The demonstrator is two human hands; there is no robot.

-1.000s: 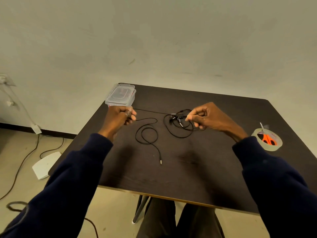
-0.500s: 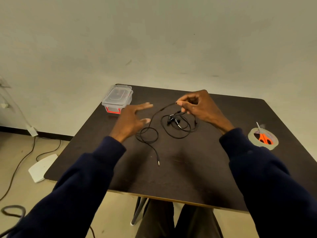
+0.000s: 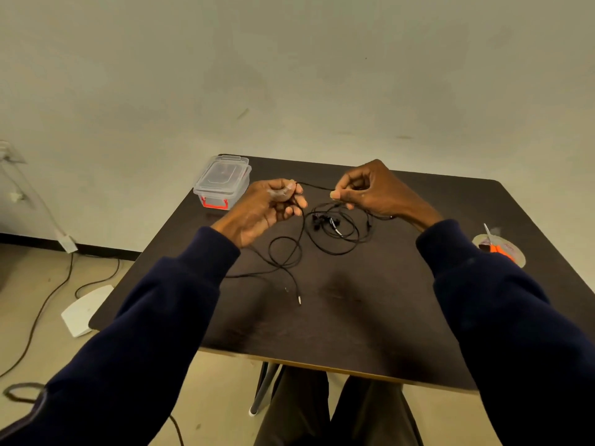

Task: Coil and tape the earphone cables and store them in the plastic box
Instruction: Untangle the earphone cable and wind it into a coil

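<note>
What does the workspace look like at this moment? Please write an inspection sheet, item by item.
Surface: dark table, cable lying on it.
Job's things: earphone cable loose, not yet coiled; plastic box with lid on, far left corner; tape roll at right edge, orange scissors on it.
Clutter: nothing seen.
Hands: left hand and right hand each pinch the cable, a short stretch between them.
Cables: dark floor cables, left of the table.
Surroundings: plain wall; white flat object on the floor.
</note>
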